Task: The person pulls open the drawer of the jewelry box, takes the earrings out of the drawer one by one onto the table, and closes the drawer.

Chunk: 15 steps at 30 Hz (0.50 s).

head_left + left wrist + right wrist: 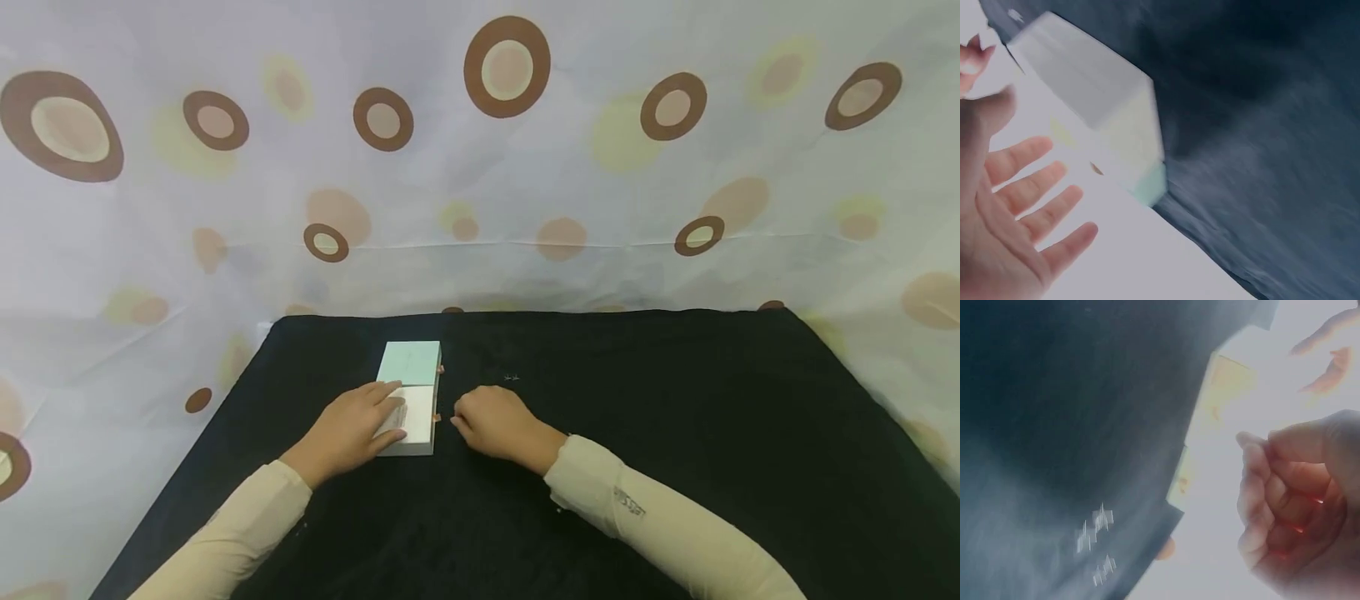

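Two shallow boxes stand end to end on the black cloth: a mint one [408,362] behind and a white one [420,408] in front. Each has a small copper-coloured tab [437,418] on its right side. My left hand [352,429] is over the white box's left part, fingers spread and straight, covering some of its top. A printed greyish patch shows beside those fingers. To the right of the boxes is my right hand [498,421], its fingers curled and thumb against the index finger [1254,439]. Nothing shows between them.
Small silvery star-shaped pieces [512,377] lie on the black cloth [675,417], beyond my right hand. Behind the table hangs a pale curtain [450,183] with brown and yellow circles. Tiny light specks dot the cloth near both sleeves.
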{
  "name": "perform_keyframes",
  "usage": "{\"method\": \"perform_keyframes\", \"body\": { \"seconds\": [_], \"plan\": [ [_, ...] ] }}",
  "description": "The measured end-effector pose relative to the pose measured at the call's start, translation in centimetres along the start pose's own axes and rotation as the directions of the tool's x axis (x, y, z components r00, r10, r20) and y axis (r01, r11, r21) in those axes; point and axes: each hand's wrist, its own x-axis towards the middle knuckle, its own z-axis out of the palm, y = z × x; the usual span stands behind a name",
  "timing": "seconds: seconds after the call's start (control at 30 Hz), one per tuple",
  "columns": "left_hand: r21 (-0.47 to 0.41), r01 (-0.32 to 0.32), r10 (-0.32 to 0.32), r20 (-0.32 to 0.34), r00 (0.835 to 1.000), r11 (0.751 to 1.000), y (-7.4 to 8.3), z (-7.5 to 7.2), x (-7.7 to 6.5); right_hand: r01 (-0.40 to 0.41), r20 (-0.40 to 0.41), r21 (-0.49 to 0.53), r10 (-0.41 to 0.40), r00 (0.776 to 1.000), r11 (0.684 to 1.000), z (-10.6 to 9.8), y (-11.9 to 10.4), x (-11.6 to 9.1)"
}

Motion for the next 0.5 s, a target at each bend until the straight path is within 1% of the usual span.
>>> {"method": "perform_keyframes", "body": {
  "seconds": [0.07,0.1,0.17,0.23,0.3,0.37,0.43,0.5],
  "plan": [
    [0.010,-0.028,0.028,-0.059,0.998,1.000,0.6,-0.3,0.1,0.055,-0.062,0.035,-0.053,0.997,0.998,-1.3,0.7,-1.5],
    [0.005,-0.037,0.038,-0.087,0.995,0.999,1.0,-0.6,0.2,0.080,-0.105,0.034,-0.076,0.992,0.996,-2.0,1.2,-2.2],
    [-0.002,-0.057,0.056,-0.139,0.989,0.998,1.6,-1.0,0.3,0.109,-0.201,0.022,-0.102,0.974,0.994,-3.2,2.4,-3.9],
    [-0.010,-0.067,0.064,-0.177,0.982,0.998,2.1,-1.4,0.2,0.112,-0.291,0.020,-0.102,0.951,0.994,-4.2,3.9,-5.7],
    [-0.008,-0.076,0.073,-0.205,0.976,0.997,2.4,-1.7,0.2,0.087,-0.356,0.033,-0.069,0.932,0.996,-5.0,5.5,-7.6],
    [0.004,-0.083,0.081,-0.222,0.972,0.997,2.6,-2.0,0.0,0.038,-0.386,0.060,-0.012,0.922,0.997,-5.7,7.0,-9.4],
    [0.007,-0.096,0.094,-0.237,0.967,0.995,2.5,-2.2,-0.2,-0.033,-0.375,0.097,0.068,0.925,0.995,-6.4,8.4,-11.3],
    [0.003,-0.102,0.100,-0.253,0.962,0.995,2.3,-2.4,-0.3,-0.109,-0.344,0.123,0.145,0.928,0.986,-6.9,9.6,-13.2]
  ]
}}
